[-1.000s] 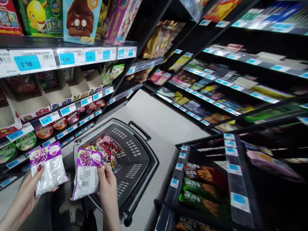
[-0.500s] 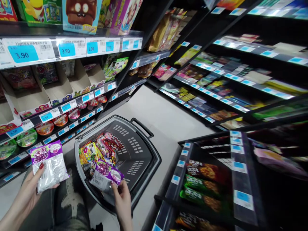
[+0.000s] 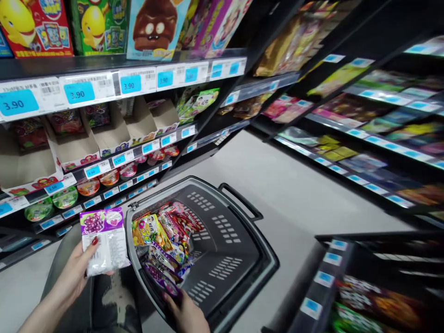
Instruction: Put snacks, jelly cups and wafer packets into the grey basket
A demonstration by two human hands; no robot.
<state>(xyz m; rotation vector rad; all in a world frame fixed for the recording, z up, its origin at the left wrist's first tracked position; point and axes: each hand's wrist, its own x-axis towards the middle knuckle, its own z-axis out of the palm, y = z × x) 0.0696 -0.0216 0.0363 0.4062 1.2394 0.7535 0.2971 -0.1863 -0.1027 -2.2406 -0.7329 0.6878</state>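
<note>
My left hand (image 3: 74,270) is closed on a purple-and-white candy bag (image 3: 105,243) with grapes printed on it, held upright left of the basket. Inside the near end of the dark grey shopping basket (image 3: 239,249) is my right hand (image 3: 187,312), its fingers pinching the edge of a purple candy packet (image 3: 164,280). That packet is tilted against the other bags. A yellow candy bag (image 3: 149,230) and several red and pink packets (image 3: 182,219) lie in the left part of the basket.
On the left, a shelf (image 3: 114,85) with price tags carries boxed snacks and cardboard trays (image 3: 74,150); round jelly cups (image 3: 88,186) sit below. Stocked shelves (image 3: 374,134) line the right. A lower rack (image 3: 322,277) stands at the bottom right. Grey floor (image 3: 263,185) lies beyond the basket.
My right hand has lowered its purple packet deeper into the basket, and the packet now stands more edge-on. The view has turned left, so the basket and shelves appear further right.
</note>
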